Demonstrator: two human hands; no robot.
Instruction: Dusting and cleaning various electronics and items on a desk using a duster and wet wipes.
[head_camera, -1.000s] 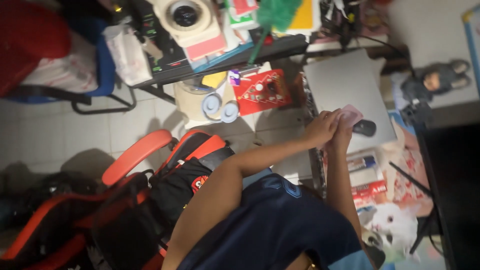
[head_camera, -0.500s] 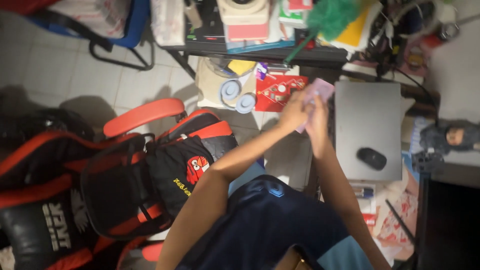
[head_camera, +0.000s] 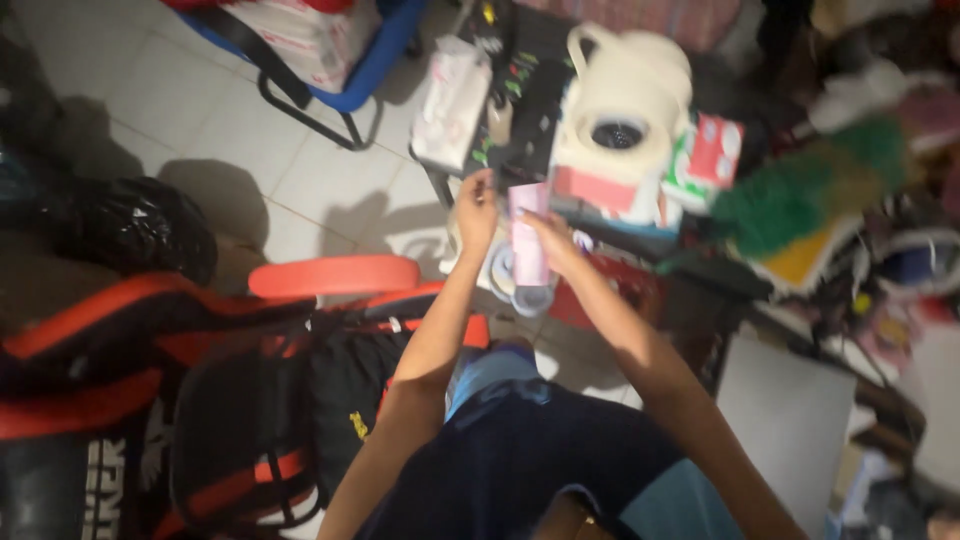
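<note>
Here, well below and to the left of both hands, a bulky black-and-orange padded chair is taking up the most room, its smooth leather-like surface catching little light, with a glossy black bag sitting beyond it on the pale tiled floor. Just above the hands, a dark cluttered shelf is carrying a big rounded cream plastic appliance with a dark circular opening, and a soft white packet is lying to the upper left of the left hand. Off to the right of the right hand, a fluffy green duster is lying across the clutter. The right hand is closing around a slim pink rectangular item, thumb and fingers gripping its right edge. The item is standing between the two hands with its long axis running roughly up and away from the person, its surface looking smooth and flat, like card or thin plastic. The left hand is hovering just beside the item's left edge, fingers partly curled; whether it is actually touching the item I cannot tell. The right hand is the nearer one, already holding it. Just under the hands, small pale tape rolls are lying on a lower surface.
</note>
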